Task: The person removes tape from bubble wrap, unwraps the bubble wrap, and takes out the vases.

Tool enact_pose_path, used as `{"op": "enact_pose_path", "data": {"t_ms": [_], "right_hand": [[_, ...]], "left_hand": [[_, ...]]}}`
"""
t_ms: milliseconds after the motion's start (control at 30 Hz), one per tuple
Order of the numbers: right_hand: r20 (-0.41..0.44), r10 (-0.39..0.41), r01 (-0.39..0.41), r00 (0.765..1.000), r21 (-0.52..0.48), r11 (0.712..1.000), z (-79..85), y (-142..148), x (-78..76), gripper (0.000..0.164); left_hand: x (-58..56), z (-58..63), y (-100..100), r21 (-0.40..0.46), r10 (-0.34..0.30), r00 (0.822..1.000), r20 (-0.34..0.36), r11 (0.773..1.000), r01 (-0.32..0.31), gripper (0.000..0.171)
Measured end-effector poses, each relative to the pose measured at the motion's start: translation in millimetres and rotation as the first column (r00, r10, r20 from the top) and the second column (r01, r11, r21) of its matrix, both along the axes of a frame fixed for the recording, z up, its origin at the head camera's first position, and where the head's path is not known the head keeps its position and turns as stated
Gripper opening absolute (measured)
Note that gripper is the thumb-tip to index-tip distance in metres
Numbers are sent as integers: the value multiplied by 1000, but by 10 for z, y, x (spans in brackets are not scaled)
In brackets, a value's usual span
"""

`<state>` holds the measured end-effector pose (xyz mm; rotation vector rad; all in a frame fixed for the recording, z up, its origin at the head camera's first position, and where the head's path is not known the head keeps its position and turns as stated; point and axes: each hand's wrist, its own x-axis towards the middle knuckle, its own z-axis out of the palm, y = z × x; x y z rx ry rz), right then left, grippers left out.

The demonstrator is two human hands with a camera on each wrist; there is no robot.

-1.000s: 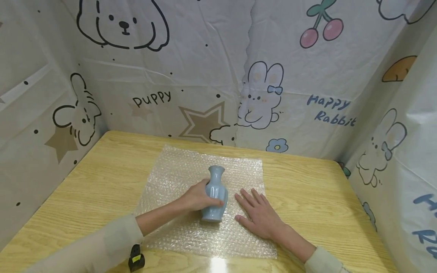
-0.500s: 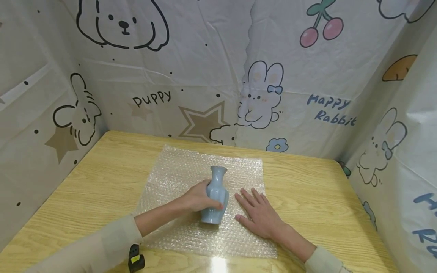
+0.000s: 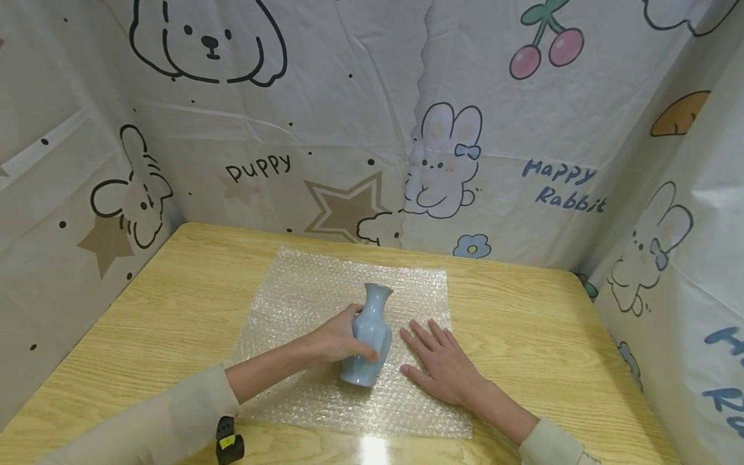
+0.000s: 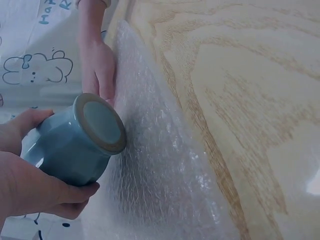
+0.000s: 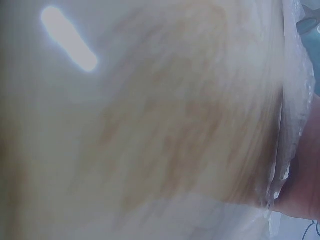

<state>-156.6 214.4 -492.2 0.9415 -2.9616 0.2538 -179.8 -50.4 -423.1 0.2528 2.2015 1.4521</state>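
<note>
My left hand (image 3: 337, 336) grips a pale blue glazed vase (image 3: 373, 332) round its body, thumb across the front. The vase leans with its narrow neck to the right. In the left wrist view its round base (image 4: 102, 126) with an unglazed ring faces the camera, raised at least partly off the bubble wrap (image 3: 314, 278). That clear sheet lies flat beneath. On its right part rests my right hand (image 3: 444, 371), palm down with fingers spread. At the edge of the right wrist view, part of the right hand (image 5: 302, 170) shows beside the wrap.
The sheet lies on a yellow wood-grain table (image 3: 523, 323). Printed cloth (image 3: 261, 129) walls in the back and both sides. A black strap-like thing with a yellow mark (image 3: 228, 441) hangs by the left sleeve (image 3: 151, 420).
The left hand has tipped the vase further, its neck moving to the right and its base slightly toward the front. My right hand has stayed in place.
</note>
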Motion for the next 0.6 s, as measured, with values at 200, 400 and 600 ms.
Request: {"op": "enact_pose_path", "data": {"t_ms": [200,400,600], "right_hand": [[8,2,-2,1000,-7,1000,12,1,4,68],[23,-7,7,1000,1,1000,20,-4,5,69],[25,-6,6,1000,4,1000,10,-2,1,69]], "left_hand": [[-30,38,-23,51,13,1000,16,999,-13,103],[-107,101,-34,40,39,998,-43,999,-38,103],[-186,123,-42,53,81,991,-104,996,-76,103]]}}
